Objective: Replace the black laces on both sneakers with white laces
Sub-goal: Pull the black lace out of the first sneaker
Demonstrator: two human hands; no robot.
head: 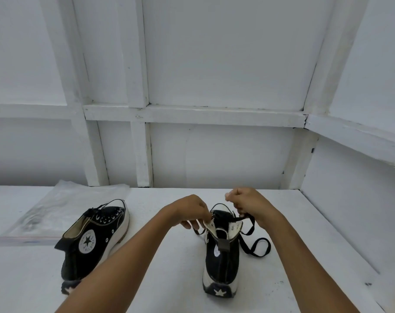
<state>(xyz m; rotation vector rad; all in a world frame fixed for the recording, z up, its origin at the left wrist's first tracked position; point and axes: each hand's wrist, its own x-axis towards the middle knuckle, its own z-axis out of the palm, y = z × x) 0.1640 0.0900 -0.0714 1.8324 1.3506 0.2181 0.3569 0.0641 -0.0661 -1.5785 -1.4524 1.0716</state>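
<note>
1. Sneaker (221, 256) under both hands: heel toward the person, long axis 6 to 12 o'clock.
2. Left hand (189, 211) pinches its collar (211, 227); right hand (248, 204), at 1 o'clock, grips the black lace (257, 245).
3. Second sneaker (88, 242): 9 o'clock, black-laced.

White desk (176, 285) bears a black high-top sneaker (83, 256) at nine o'clock, a second sneaker (221, 260) near centre, a clear plastic bag (56, 211) at ten

Blurry contents of bag (63, 208), maybe laces (32, 220)
</note>
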